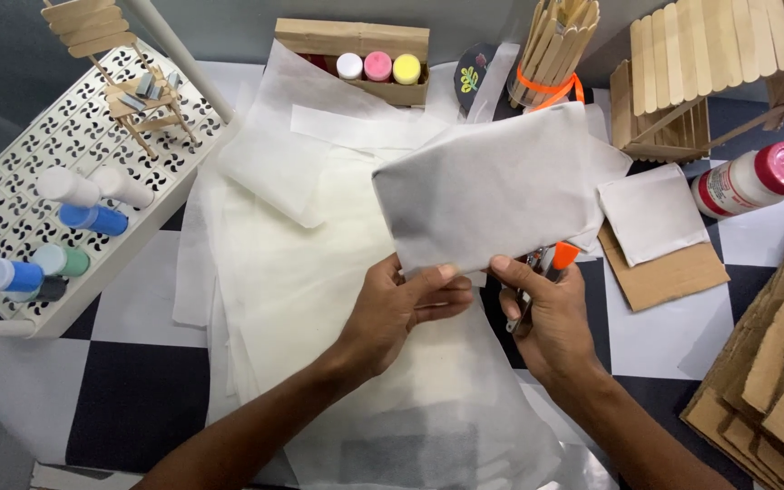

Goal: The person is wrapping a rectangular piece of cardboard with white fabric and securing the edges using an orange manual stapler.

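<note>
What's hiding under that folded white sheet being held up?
Under the folded white sheet, the right hand grips an orange-handled tool, probably scissors; its blades are covered. The left hand pinches the sheet's edge. More thin white sheets lie beneath.

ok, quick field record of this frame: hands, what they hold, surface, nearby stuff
left hand: pinches the lower edge of a white paper sheet, lifted off the surface
right hand: grips the same sheet's edge, plus scissors with orange handles
surface: checkered table covered with loose tissue sheets
left side: white perforated rack with paint bottles
right side: cardboard pieces, red-capped bottle, craft-stick house
back: wooden box of paint pots
</note>
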